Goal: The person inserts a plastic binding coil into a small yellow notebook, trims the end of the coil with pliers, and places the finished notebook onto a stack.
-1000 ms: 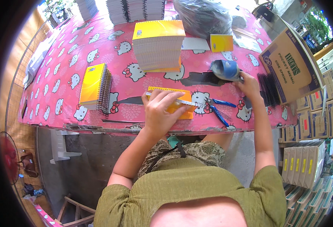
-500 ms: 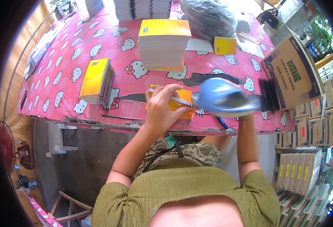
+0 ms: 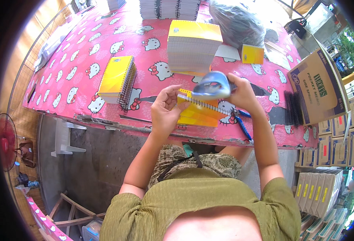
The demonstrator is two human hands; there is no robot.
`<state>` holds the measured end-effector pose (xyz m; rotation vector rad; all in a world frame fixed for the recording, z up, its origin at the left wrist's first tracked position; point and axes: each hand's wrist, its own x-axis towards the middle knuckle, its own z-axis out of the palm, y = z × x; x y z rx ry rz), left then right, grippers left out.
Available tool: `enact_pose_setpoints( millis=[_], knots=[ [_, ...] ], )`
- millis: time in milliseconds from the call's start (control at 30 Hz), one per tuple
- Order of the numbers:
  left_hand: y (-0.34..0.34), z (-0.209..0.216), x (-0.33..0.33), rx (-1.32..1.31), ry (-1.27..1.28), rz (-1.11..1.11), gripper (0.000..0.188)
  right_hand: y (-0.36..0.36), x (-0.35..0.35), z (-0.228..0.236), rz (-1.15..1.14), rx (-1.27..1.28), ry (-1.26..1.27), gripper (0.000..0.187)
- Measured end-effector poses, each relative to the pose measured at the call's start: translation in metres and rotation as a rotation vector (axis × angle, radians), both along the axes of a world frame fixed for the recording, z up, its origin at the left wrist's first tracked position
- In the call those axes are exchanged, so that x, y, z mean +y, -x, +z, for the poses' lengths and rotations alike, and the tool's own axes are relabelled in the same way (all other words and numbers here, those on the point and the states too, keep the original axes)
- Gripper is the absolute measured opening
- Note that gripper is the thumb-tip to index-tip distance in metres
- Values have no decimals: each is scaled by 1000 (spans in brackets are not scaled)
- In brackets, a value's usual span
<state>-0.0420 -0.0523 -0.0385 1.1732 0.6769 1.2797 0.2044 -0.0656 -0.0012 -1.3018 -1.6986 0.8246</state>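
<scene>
My left hand (image 3: 167,110) has its fingers closed on the left end of a small yellow spiral notebook (image 3: 199,105), whose black wire binding runs along its upper side. Another yellow cover (image 3: 203,119) lies beneath it on the table. My right hand (image 3: 241,94) grips a blue rounded tool with a handle opening (image 3: 213,85), blurred by motion, so its kind is unclear. The tool is held over the notebook's binding; whether they touch is hard to tell. Close by my right wrist lie blue-handled pliers (image 3: 242,123).
Pink patterned cloth (image 3: 88,86) covers the table. At the left stands a stack of spiral notebooks (image 3: 116,78); ahead, a tall yellow-topped pile (image 3: 193,46) and a plastic bag (image 3: 237,24). Black binding coils (image 3: 292,108) lie by a cardboard box (image 3: 317,88) at the right.
The blue tool has moved left, from right of the notebook to above its binding. My left hand has tilted the notebook, showing its coil. The view has shifted slightly, and the pliers are now uncovered.
</scene>
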Motion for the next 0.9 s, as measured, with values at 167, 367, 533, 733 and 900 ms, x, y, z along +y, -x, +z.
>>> enact_pose_setpoints(
  millis=[167, 367, 533, 733, 900],
  knots=[
    [9, -13, 4, 75, -10, 45, 34, 7, 8, 9, 14, -45, 25, 35],
    [17, -20, 7, -17, 7, -47, 26, -36, -15, 0, -638, -532, -129, 37],
    [2, -6, 13, -140, -79, -94, 19, -92, -57, -29, -823, -932, 28, 53],
    [1, 35, -11, 234, -923, 284, 21, -25, -118, -38, -464, -754, -101, 55],
    [-5, -21, -27, 456, -674, 157, 19, -13, -124, -42, -445, -547, -17, 43]
  ],
)
